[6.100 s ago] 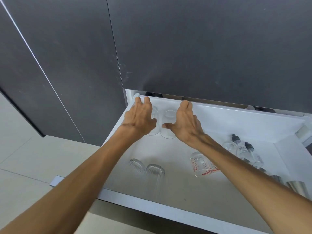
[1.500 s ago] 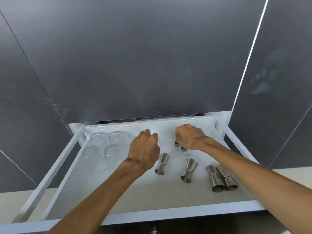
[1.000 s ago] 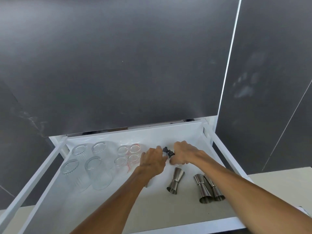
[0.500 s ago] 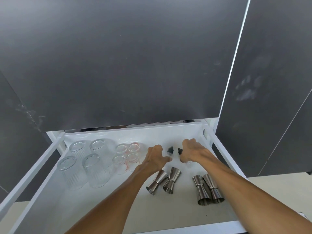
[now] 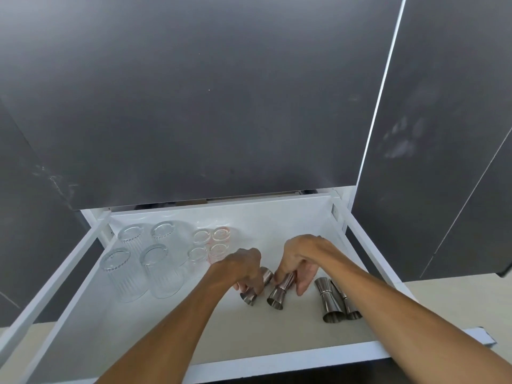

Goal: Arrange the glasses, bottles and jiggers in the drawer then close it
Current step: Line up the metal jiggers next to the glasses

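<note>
Jiggers are getting handled near the middle of the open white drawer (image 5: pixel 368 253) right now, shiny steel hourglass-shaped ones. The left hand (image 5: pixel 241 268) is curling its fingers down around one steel jigger (image 5: pixel 256 286), which is tilting with its wide mouth toward the near side. The right hand (image 5: pixel 300 259) is pinching the narrow waist of a second jigger (image 5: pixel 278 291) between thumb and fingers, with the rest of the hand arching loosely over it. These two are sitting just beside each other, and I can't tell if they're touching. Off to the right, a pair of jiggers (image 5: pixel 336 303) is lying side by side and pressing together, open ends facing the near edge, with nobody gripping them. Over in the far left part of the drawer, four tall ribbed glasses (image 5: pixel 141 261) are standing in a neat two-by-two block, clear with vertical fluting and beaded-looking rims. Right next to them, toward the middle, four small clear measuring glasses (image 5: pixel 210 246) are sitting in a tighter square, with faint red markings showing through. Everything is resting on a smooth, pale drawer floor with thin white walls. Behind and above, flat matte dark grey cabinet fronts (image 5: pixel 194 106) are filling the view, smudgy in spots.
</note>
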